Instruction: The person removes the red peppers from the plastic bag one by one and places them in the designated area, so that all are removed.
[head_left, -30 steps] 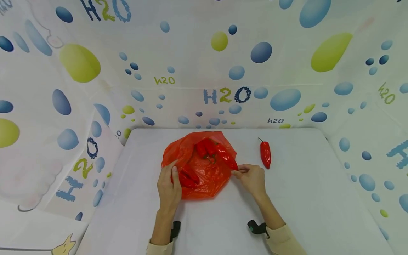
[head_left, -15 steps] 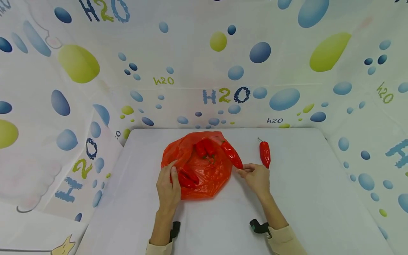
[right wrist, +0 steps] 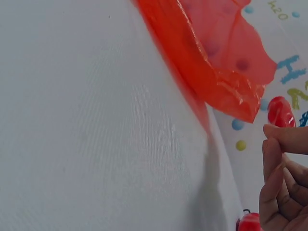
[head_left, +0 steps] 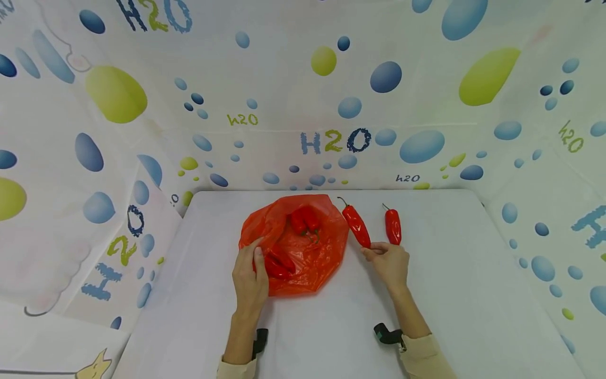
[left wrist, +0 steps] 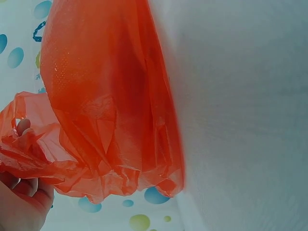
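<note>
A crinkled red plastic bag (head_left: 326, 266) lies with its mouth spread wide on the table. My left hand (head_left: 251, 273) grips its left rim; in the left wrist view the fingers (left wrist: 41, 195) curl at the film. Several red peppers (head_left: 299, 221) with green stems sit inside. Just right of the bag, my right hand (head_left: 392, 266) pinches one long red pepper (head_left: 357, 227) by its lower end, stem pointing up and left. In the right wrist view this pepper (right wrist: 279, 110) shows beyond the fingertips, partly hidden.
Another red pepper (head_left: 393, 225) lies right of the bag, its lower tip close to my right hand. The white table (head_left: 450, 284) meets a patterned cloth wall (head_left: 284, 89) at the back. Cameras are strapped to both wrists.
My right hand has drawn the pepper rightward, out of the bag's right side and clear of its rim. The left hand has stayed on the bag.
</note>
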Demonstrator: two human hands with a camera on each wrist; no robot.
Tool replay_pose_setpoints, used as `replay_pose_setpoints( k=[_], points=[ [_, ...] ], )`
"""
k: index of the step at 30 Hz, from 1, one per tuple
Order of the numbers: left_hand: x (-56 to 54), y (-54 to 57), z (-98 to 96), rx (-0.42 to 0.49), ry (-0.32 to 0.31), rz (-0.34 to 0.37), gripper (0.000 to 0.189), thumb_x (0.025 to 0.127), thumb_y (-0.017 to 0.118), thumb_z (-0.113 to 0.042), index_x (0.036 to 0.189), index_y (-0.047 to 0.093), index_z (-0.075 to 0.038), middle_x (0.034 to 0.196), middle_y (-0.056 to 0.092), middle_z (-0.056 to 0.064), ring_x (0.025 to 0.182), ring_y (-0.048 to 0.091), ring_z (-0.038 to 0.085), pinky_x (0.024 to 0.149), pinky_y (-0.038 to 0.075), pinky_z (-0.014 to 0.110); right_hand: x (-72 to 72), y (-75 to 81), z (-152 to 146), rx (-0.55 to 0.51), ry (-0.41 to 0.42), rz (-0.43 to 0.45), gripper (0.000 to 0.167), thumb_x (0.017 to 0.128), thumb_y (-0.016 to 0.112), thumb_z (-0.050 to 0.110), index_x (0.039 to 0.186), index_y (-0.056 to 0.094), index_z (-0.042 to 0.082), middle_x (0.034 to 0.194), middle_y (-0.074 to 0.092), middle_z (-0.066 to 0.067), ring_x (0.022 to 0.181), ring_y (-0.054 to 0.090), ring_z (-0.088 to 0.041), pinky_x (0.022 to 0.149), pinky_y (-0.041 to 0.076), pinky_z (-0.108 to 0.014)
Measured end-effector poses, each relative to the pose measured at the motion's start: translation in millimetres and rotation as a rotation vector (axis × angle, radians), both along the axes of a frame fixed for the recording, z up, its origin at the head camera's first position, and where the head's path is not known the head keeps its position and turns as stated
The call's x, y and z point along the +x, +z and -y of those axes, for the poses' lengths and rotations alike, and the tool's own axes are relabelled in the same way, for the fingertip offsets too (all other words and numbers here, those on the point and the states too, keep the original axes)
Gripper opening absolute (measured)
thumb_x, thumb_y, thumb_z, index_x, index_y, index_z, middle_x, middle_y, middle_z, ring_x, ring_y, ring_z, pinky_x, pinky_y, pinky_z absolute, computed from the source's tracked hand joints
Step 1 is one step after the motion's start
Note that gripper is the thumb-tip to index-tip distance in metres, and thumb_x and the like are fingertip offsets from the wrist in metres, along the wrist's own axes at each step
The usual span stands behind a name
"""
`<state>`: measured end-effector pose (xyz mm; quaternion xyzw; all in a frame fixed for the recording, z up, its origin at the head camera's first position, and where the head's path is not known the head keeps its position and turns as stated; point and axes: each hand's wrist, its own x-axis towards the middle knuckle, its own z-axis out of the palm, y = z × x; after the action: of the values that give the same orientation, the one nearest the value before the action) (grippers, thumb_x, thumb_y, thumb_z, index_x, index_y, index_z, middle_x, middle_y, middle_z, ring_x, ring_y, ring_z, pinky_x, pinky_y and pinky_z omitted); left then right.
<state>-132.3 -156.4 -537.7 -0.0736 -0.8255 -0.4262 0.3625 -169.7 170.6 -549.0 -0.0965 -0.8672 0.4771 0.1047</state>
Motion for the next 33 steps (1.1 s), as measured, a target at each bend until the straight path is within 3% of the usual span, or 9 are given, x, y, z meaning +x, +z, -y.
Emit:
replay_pose_setpoints(
  k=[5, 15, 25, 33],
  points=[
    [-1.0, -0.7, -0.4, -0.005, 0.0, -0.021, 0.03, 0.105, 0.057, -0.003, 0.133, 0.067, -0.005, 0.117, 0.071, 0.01, 0.106, 0.065, 0.027, 0.102, 0.045, 0.013, -0.8, -1.5, -6, -0.021, -0.051, 0.019, 0.028, 0.09, 0.085, 0.024, 0.105, 0.081, 0.001, 0.084, 0.078, -0.013, 0.073, 0.075, -0.026, 0.056, 0.052, -0.023],
    [1.0, 1.6, -0.8, -0.001, -0.008, 0.035, 0.029, 0.108, 0.055, -0.011, 0.134, 0.067, -0.006, 0.118, 0.07, 0.011, 0.108, 0.065, 0.025, 0.103, 0.045, 0.014, -3.2, -10.8, -13, -0.054, -0.121, 0.033, 0.027, 0.09, 0.084, 0.023, 0.103, 0.082, 0.0, 0.083, 0.079, -0.013, 0.073, 0.076, -0.024, 0.057, 0.05, -0.023],
    [-0.8, -1.6, -0.8, 0.0, -0.003, -0.015, 0.03, 0.105, 0.057, -0.003, 0.133, 0.067, -0.006, 0.116, 0.071, 0.01, 0.105, 0.065, 0.026, 0.102, 0.045, 0.012, -3.2, -18.2, -18, -0.084, -0.184, 0.076, 0.029, 0.09, 0.084, 0.024, 0.104, 0.081, -0.001, 0.086, 0.079, -0.013, 0.08, 0.074, -0.03, 0.068, 0.048, -0.032],
    [-1.1, -1.1, -1.3, 0.001, -0.003, -0.023, 0.03, 0.105, 0.057, -0.002, 0.133, 0.068, -0.006, 0.115, 0.071, 0.01, 0.104, 0.065, 0.026, 0.101, 0.045, 0.012, -2.2, -19.1, -24, -0.109, -0.234, 0.108, 0.032, 0.091, 0.083, 0.027, 0.108, 0.081, 0.0, 0.088, 0.079, -0.014, 0.082, 0.073, -0.03, 0.065, 0.052, -0.027]
  ],
)
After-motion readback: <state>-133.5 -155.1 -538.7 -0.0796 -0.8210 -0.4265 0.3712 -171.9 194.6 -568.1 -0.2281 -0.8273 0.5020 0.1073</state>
